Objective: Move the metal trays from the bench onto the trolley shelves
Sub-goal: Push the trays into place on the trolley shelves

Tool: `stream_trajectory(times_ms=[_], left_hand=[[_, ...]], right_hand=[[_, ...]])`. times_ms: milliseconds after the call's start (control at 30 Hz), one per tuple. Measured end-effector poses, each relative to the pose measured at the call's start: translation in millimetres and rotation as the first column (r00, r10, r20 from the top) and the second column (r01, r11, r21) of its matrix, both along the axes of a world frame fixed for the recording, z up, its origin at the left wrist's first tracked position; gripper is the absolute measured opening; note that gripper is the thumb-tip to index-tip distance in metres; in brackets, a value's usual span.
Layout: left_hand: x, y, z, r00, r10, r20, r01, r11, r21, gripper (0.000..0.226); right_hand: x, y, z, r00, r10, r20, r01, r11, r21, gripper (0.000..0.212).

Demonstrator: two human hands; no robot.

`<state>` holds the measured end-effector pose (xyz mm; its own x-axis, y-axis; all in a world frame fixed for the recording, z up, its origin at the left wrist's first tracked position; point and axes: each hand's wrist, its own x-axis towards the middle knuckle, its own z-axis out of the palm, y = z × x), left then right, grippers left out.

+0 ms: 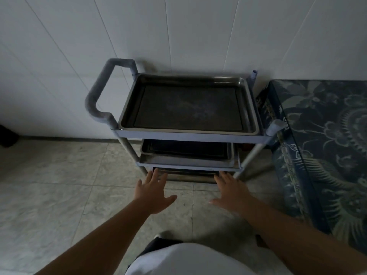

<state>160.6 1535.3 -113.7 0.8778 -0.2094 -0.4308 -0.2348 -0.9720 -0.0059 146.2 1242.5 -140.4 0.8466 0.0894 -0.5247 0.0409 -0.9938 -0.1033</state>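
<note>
A three-shelf trolley (190, 138) stands against the white wall. A metal tray (187, 105) fills its top shelf. Another metal tray (186, 156) lies on the middle shelf. A third tray (188, 174) sits on the bottom shelf, mostly hidden by the shelf above. My left hand (154, 192) and my right hand (230, 192) stretch toward the bottom tray's front edge with fingers spread and straight. The fingertips are at or just short of that edge; contact cannot be told. Neither hand holds anything.
A bench covered with a blue patterned cloth (325, 147) stands right of the trolley. The trolley's padded handle (99, 92) sticks out on the left. The floor is pale tile (59, 185). A dark object (8, 137) lies at the far left.
</note>
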Motion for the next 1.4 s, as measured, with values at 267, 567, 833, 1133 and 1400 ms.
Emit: stream_trajectory(times_ms=[267, 567, 833, 1133, 1400], left_hand=[[30, 18, -12, 0.999, -0.043, -0.026, 0.043, 0.999, -0.003, 0.102], [114, 27, -101, 0.992, -0.053, -0.118, 0.049, 0.998, -0.035, 0.099], [200, 16, -238, 0.991, -0.093, -0.099, 0.088, 0.995, -0.054, 0.103], [236, 26, -345, 0.996, -0.068, 0.057, 0.075, 0.988, -0.133, 0.100], [201, 28, -357, 0.990, -0.031, 0.136, 0.052, 0.988, -0.149, 0.095]], right_hand=[[18, 16, -11, 0.997, -0.076, 0.003, 0.076, 0.997, 0.016, 0.112], [105, 46, -85, 0.984, -0.150, -0.100, 0.151, 0.989, 0.005, 0.103], [184, 73, -209, 0.985, -0.158, -0.071, 0.159, 0.987, 0.007, 0.110], [216, 65, -300, 0.987, -0.057, 0.149, 0.074, 0.991, -0.113, 0.113], [179, 66, -310, 0.954, -0.040, 0.298, 0.079, 0.990, -0.121, 0.112]])
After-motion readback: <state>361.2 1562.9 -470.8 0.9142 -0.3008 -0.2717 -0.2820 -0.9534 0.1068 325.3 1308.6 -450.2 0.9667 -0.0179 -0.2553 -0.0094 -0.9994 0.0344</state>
